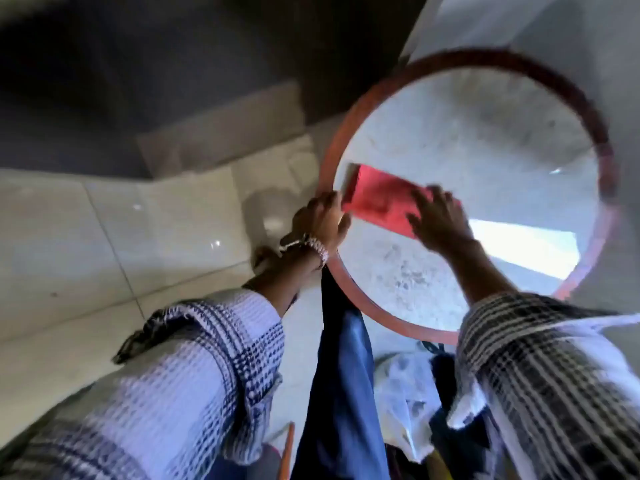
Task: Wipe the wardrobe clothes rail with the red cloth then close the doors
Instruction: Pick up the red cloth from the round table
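The red cloth (381, 199) lies folded flat on a round table with a pale stone top and a reddish rim (332, 278). My left hand (318, 223), with a beaded bracelet on its wrist, reaches over the rim and grips the cloth's left end. My right hand (440, 220) rests on the cloth's right end with its fingers spread and curled onto the fabric. The picture is blurred by motion. No wardrobe, rail or doors are in view.
Glossy pale floor tiles (104, 220) spread to the left, with a dark wall behind. A dark blue garment (343, 375) hangs below the table's near rim. Beside it lie a white plastic bag (408, 393) and a thin orange stick (288, 448).
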`<move>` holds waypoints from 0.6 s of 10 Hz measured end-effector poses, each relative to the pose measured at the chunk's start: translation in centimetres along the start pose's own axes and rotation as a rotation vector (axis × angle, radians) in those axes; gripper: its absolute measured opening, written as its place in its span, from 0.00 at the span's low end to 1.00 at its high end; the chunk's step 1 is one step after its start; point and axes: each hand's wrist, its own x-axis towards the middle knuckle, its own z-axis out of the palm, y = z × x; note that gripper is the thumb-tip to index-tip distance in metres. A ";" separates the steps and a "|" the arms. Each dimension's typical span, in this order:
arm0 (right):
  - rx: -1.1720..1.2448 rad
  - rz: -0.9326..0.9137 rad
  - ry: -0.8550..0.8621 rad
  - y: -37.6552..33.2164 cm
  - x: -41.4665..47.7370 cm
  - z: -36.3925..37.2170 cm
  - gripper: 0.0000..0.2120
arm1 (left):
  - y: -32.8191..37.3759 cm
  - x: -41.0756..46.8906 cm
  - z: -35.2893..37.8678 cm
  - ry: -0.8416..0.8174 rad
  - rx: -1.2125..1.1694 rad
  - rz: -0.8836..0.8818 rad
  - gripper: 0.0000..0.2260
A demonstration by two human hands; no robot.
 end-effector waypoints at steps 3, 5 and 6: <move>0.148 -0.054 0.070 -1.0 5.0 2.0 0.21 | 1.1 6.0 2.9 -0.009 -0.285 -0.187 0.27; 0.167 -0.128 0.400 -10.3 -8.3 -11.6 0.14 | 0.7 -3.9 -14.7 0.387 -0.550 -0.135 0.18; 0.549 -0.323 0.439 -15.9 -12.2 -20.7 0.10 | -0.2 -9.3 -25.7 0.674 -0.674 -0.104 0.06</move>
